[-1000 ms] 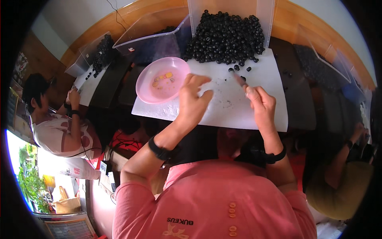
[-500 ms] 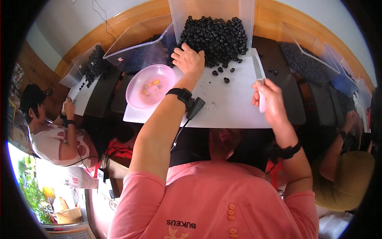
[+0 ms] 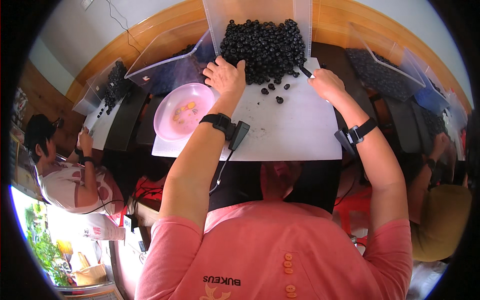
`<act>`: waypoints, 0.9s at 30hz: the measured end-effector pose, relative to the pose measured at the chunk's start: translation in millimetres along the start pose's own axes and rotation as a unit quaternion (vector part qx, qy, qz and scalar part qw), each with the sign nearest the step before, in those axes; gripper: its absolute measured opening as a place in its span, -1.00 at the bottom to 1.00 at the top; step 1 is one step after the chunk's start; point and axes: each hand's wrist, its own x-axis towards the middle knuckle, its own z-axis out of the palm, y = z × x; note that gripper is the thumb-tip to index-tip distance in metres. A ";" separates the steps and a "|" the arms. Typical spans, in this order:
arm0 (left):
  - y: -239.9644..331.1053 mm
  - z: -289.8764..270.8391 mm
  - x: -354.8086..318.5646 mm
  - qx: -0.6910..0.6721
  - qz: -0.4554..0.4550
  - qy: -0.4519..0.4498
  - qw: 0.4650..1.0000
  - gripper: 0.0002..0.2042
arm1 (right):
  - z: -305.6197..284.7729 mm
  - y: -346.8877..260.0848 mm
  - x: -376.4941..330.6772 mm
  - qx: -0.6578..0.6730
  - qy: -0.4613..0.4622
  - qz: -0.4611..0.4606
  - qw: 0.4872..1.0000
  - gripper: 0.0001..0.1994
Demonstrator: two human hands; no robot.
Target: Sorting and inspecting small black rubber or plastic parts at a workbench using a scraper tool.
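Note:
A large pile of small, shiny black round pieces (image 3: 262,47) spills from a tipped clear plastic bin (image 3: 308,30) onto a white board (image 3: 285,135). My left hand (image 3: 226,76) rests at the pile's left edge, fingers spread; its palm side is hidden. On the other side, my right hand (image 3: 326,84) grips a knife (image 3: 306,73) with a pale handle. The blade points up and left, its tip at the right edge of the pile. Several loose black pieces (image 3: 279,100) lie on the board in front of the pile. I cannot tell exactly what kind of pieces they are.
A pink bowl (image 3: 161,117) with small yellowish bits sits by my left forearm. Clear bins of black pieces stand left (image 3: 175,62) and right (image 3: 387,75). One person (image 3: 75,182) works at the left, another (image 3: 440,215) at the right. Cables hang from my left wristband (image 3: 217,121).
My right hand has moved forward and left, bringing the knife from upright beside the board to the pile's right edge. My left hand stays at the pile; the view has shifted slightly.

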 end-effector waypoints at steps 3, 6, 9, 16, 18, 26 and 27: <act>-1.8 0.4 3.9 -0.004 -0.041 -0.001 0.999 -0.30 | 3.0 0.4 3.4 -0.007 0.003 -0.005 1.000 -0.65; 3.8 -1.1 4.1 -0.012 -0.039 -0.001 0.999 -0.31 | 5.2 -2.7 2.6 0.001 0.011 -0.035 0.999 -0.67; 8.4 -2.3 -1.9 -0.038 -0.048 -0.022 0.998 -0.30 | 3.8 -6.3 1.3 0.015 -0.004 -0.042 0.999 -0.67; -5.0 4.8 -2.9 -0.007 -0.024 0.011 1.000 -0.31 | 21.0 -2.7 10.9 0.059 0.015 -0.006 0.998 -0.71; -5.7 8.1 -2.6 0.011 -0.053 -0.027 0.998 -0.31 | 25.6 -4.4 11.0 0.053 0.032 -0.011 0.998 -0.71; 7.4 13.8 -23.6 -0.107 -0.029 -0.112 0.988 -0.29 | 24.7 -27.0 -5.2 0.026 -0.034 -0.076 0.996 -0.74; 6.6 13.5 -25.3 -0.107 -0.030 -0.108 0.988 -0.30 | 22.8 -28.5 -9.0 0.037 -0.041 -0.084 0.995 -0.74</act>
